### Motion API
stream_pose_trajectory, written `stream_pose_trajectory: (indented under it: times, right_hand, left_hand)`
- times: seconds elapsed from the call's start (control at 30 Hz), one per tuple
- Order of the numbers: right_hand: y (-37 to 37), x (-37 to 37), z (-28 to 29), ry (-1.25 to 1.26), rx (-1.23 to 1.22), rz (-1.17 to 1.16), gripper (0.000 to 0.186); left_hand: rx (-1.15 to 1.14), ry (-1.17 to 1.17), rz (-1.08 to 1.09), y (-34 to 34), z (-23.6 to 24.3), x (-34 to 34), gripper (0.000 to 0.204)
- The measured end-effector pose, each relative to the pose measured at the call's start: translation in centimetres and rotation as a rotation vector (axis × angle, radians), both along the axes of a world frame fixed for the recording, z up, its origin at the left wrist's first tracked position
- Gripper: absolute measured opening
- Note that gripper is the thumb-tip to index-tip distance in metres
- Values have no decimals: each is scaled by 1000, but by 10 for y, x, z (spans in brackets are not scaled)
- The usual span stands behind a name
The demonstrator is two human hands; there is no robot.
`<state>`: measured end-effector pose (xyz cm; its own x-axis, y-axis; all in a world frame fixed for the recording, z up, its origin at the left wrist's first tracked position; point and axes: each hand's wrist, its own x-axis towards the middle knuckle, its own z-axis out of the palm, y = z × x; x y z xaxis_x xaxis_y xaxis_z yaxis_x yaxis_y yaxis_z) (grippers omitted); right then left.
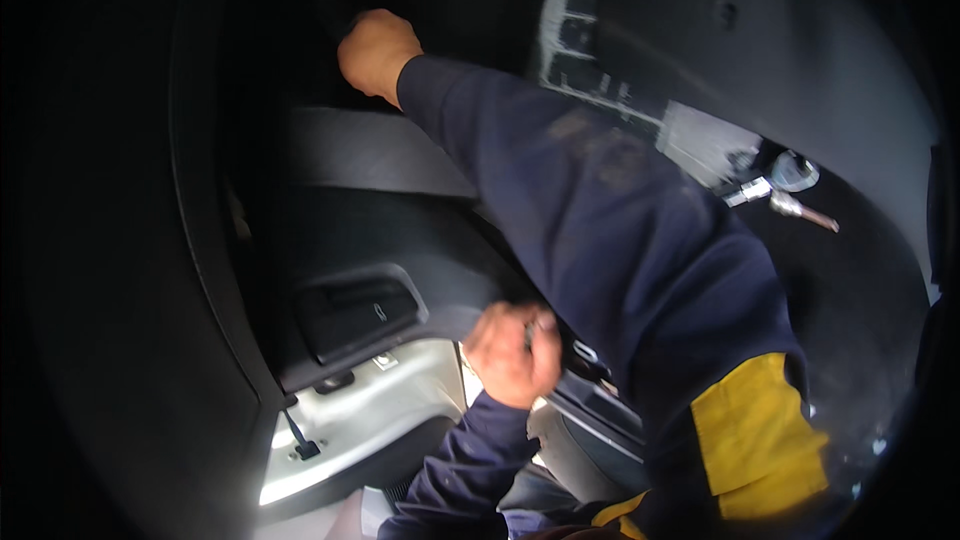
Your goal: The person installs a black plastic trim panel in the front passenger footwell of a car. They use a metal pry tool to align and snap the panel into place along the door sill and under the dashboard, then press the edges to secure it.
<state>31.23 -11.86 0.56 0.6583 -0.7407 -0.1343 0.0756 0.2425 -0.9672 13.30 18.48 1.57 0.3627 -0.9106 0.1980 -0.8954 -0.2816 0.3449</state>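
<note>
My right arm, in a dark blue sleeve with a yellow patch, crosses the picture to the upper left. At its end my right hand [380, 52] is closed against a very dark area, and whatever its fingers hold is lost in shadow. Lower down, my left hand [515, 355] is curled closed beside the edge of a dark trim panel [440, 240]. A small dark spot shows between its thumb and fingers, too blurred to name. Set into the panel is a recessed black flap [365, 312] with a small pale symbol.
White painted car bodywork [400, 380] with a dark fitting [305, 448] lies below the panel. A grey strip [375, 150] runs under my right hand. On the right are a large dark panel [720, 30] and metal tool pieces [800, 210]. A dark curved edge [195, 230] borders the left.
</note>
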Motion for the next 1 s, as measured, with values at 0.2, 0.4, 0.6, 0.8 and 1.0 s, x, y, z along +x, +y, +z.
stream_pose_trajectory:
  times: [0.2, 0.4, 0.6, 0.8, 1.0]
  right_hand:
    - [-35, 59, 6, -170, 15, -152, 34]
    - [-54, 90, -20, -115, -163, -134, 41]
    - [-72, 82, -18, 497, -1030, -43, 42]
    - [-70, 36, 12, 22, -553, 68, 55]
    - [-82, 68, 31, 120, -642, 78, 69]
  left_hand:
    - [67, 54, -59, -4, 8, 7, 8]
    - [150, 101, -92, -4, 13, 12, 12]
    - [118, 66, -113, -7, 8, 8, 11]
    - [130, 21, -116, -8, 9, 3, 12]
    - [73, 97, -88, -6, 7, 8, 13]
